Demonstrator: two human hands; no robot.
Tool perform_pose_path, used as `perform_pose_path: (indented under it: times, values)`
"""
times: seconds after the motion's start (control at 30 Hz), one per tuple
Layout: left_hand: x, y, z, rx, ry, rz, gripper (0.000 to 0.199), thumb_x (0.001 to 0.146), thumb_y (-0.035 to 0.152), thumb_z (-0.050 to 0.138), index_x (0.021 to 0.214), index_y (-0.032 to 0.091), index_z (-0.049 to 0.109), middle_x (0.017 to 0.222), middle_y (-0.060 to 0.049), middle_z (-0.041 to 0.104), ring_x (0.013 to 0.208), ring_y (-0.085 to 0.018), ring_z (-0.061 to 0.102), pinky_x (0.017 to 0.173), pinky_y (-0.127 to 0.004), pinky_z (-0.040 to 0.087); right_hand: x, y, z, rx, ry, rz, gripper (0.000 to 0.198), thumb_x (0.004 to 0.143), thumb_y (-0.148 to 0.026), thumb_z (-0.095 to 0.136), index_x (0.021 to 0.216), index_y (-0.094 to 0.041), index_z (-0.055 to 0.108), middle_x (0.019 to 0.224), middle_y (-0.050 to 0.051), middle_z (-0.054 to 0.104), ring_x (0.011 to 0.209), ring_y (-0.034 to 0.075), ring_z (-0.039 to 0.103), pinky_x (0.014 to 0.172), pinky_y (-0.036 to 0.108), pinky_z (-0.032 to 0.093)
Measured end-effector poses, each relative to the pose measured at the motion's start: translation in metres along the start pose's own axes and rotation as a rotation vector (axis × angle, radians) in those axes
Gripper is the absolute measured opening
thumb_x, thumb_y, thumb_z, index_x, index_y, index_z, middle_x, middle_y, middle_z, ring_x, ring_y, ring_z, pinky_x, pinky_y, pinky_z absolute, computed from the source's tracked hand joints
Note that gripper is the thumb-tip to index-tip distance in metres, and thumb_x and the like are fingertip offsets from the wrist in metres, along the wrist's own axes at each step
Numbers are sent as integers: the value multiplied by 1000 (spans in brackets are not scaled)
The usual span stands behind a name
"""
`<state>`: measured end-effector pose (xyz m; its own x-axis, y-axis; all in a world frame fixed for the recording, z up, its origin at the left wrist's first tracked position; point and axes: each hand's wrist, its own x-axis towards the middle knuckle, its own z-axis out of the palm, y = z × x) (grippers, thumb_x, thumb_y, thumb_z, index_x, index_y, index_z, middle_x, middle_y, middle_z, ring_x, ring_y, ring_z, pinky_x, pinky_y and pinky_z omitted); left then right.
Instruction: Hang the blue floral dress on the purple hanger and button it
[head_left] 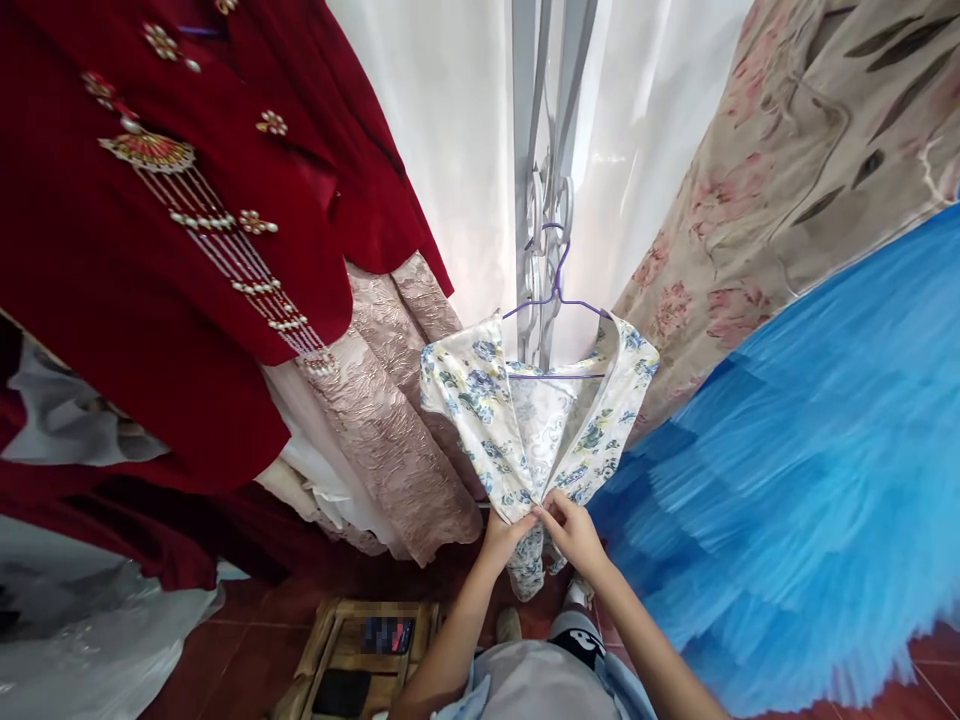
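Note:
A white blouse with blue and yellow flowers (480,405) hangs on a purple hanger (556,298), whose hook catches on a pale metal rack (531,240). Its two front edges come together at the bottom of the V neckline. My left hand (506,535) grips the left front edge there, thumb on top. Close against it, my right hand (568,525) pinches the right front edge, with thumb and fingertips meeting at the join. Whether a fastener lies between the fingers is hidden. The lower part of the blouse dangles below my hands.
On the left hang a dark red jacket with beaded ornaments (300,200) and a pink textured garment (405,450). A beige floral garment (697,240) and a blue ruffled tulle dress (787,450) fill the right. A wooden stool (330,625) stands on the red tiled floor.

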<state>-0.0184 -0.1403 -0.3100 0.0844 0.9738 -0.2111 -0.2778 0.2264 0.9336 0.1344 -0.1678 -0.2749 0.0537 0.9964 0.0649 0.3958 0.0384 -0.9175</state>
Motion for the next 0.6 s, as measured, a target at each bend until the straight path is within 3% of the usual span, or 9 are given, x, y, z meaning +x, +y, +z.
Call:
perform_pose_path:
  times: [0.1, 0.2, 0.3, 0.4, 0.6]
  values:
    - [-4, 0, 0, 110, 37, 69, 39, 62, 31, 86, 97, 18, 73, 110, -14, 75, 110, -34, 69, 104, -47, 51, -1, 0, 5, 141, -20, 92, 44, 79, -63, 67, 65, -22, 57, 51, -1, 58, 49, 16, 50, 51, 27, 36]
    - [-7, 0, 2, 184, 92, 99, 31, 65, 32, 83, 91, 19, 74, 101, -13, 76, 105, -33, 70, 104, -45, 50, -1, -4, 15, 426, -43, 322, 49, 71, -66, 72, 58, -22, 55, 47, 1, 58, 39, 13, 42, 42, 26, 29]
    - [-6, -5, 6, 182, 120, 90, 27, 65, 33, 83, 87, 22, 73, 97, -12, 76, 107, -34, 69, 106, -45, 49, 9, -22, 15, 642, 60, 462, 49, 63, -59, 80, 50, -22, 52, 45, 0, 55, 36, 9, 36, 37, 25, 22]
    - [0, -11, 8, 121, 150, 102, 36, 63, 33, 84, 95, 22, 73, 104, -12, 76, 116, -35, 66, 110, -45, 46, 40, -61, -2, 740, 162, 384, 45, 61, -49, 85, 48, -21, 53, 45, -1, 53, 37, 8, 36, 36, 25, 22]
    - [15, -15, 5, 149, 240, 121, 49, 60, 43, 85, 101, 19, 70, 112, -16, 74, 120, -37, 64, 111, -45, 45, 121, -164, -37, 879, 196, 148, 36, 57, -37, 89, 53, -19, 58, 48, -2, 58, 38, 7, 40, 32, 22, 26]
